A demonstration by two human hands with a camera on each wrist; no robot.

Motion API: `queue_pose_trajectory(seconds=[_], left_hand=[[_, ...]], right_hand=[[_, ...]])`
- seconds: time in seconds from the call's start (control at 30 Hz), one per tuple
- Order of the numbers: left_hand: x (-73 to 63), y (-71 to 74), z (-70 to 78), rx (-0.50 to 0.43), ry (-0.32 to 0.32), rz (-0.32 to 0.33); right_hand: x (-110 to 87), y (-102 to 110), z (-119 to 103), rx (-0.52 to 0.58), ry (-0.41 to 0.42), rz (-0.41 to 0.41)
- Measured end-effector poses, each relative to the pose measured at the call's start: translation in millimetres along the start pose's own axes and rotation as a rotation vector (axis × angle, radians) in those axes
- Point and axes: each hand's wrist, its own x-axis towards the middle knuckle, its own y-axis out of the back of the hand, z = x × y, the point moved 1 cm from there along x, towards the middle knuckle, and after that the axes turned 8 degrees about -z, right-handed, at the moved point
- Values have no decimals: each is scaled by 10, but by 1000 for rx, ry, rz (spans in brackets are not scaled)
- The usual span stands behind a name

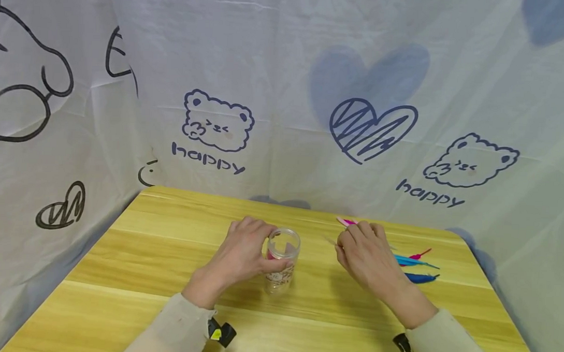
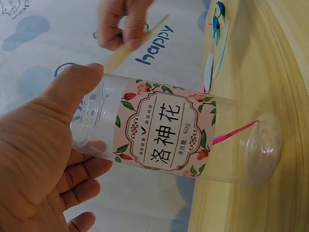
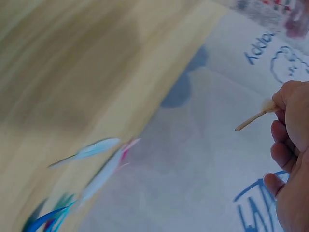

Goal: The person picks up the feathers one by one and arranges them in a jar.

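Observation:
My left hand [image 1: 244, 252] grips a clear plastic jar [image 1: 280, 282] near its open rim, thumb and fingers on either side. The jar is upright at the middle of the table and bears a pink flowered label [image 2: 165, 129] with Chinese characters. Inside it, a thin pink feather [image 2: 235, 132] shows through the wall below the label. To the right of the jar and apart from it, my right hand [image 1: 365, 256] pinches a pale yellowish feather [image 2: 118, 58]. Its bare quill [image 3: 252, 121] sticks out from between thumb and fingers.
Loose feathers lie on the wooden table [image 1: 135, 243] around and beyond my right hand: a dark blue feather [image 1: 420, 278], a light blue feather [image 1: 416, 261], pale feathers [image 3: 99, 147] and pink ones [image 1: 345, 221]. A printed white cloth [image 1: 285, 93] hangs behind the table's far edge.

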Motion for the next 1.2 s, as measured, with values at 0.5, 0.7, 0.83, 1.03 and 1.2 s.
queue_pose_trajectory(seconds=[0.5, 0.7, 0.83, 1.03, 1.2], left_hand=[[5, 34, -4, 50, -19, 9], [5, 28, -13, 40, -27, 7], [-7, 24, -25, 44, -34, 12], [-7, 21, -33, 36, -42, 21], [0, 28, -25, 24, -39, 15]], right_hand=[[551, 368, -330, 313, 12, 210], [715, 451, -455, 466, 37, 274], [800, 483, -531, 512, 49, 263], [866, 447, -633, 582, 59, 244], [864, 375, -670, 643, 35, 249]])
